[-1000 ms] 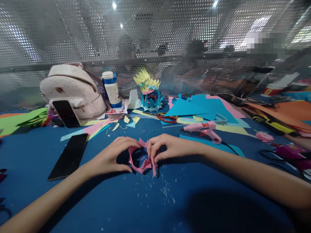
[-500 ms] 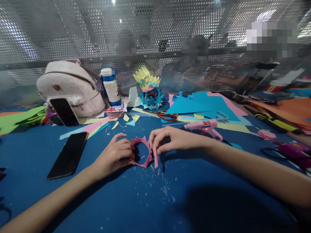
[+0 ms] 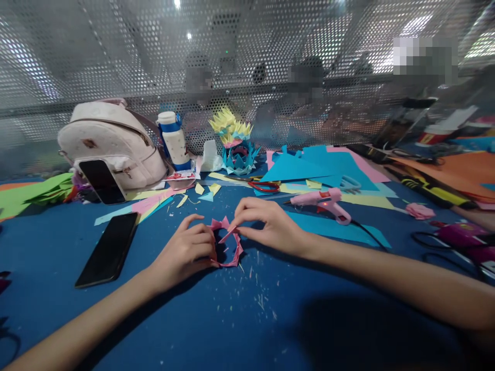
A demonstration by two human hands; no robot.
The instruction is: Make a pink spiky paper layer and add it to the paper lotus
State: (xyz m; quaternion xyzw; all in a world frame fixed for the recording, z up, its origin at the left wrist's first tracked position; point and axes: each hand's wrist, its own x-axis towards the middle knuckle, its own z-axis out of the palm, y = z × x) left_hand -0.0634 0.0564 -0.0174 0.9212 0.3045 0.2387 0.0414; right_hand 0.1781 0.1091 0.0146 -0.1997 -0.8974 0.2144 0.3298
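A ring of folded pink paper (image 3: 236,256) with pointed tips lies on the blue table (image 3: 216,319). My left hand (image 3: 192,246) grips the ring's left side between thumb and fingers, its index finger raised. Above the ring's right edge, my right hand (image 3: 266,224) pinches a small pink paper strip (image 3: 228,235) that slants over the opening. Tiny paper scraps (image 3: 263,299) are scattered just in front. Behind my right hand rests a pink glue gun (image 3: 323,202) with a small red light.
A black phone (image 3: 108,250) lies at left; another phone (image 3: 101,181) leans on a pale backpack (image 3: 112,139). Behind stand a bottle (image 3: 175,141) and a blue-and-yellow paper flower piece (image 3: 237,154). Red-handled scissors (image 3: 265,186), blue sheets (image 3: 301,167) and a glue-gun cord (image 3: 369,234) lie rightward.
My right hand has lifted the pink strip from beside the ring's right side and tilted it over the opening. My left hand keeps its hold on the ring.
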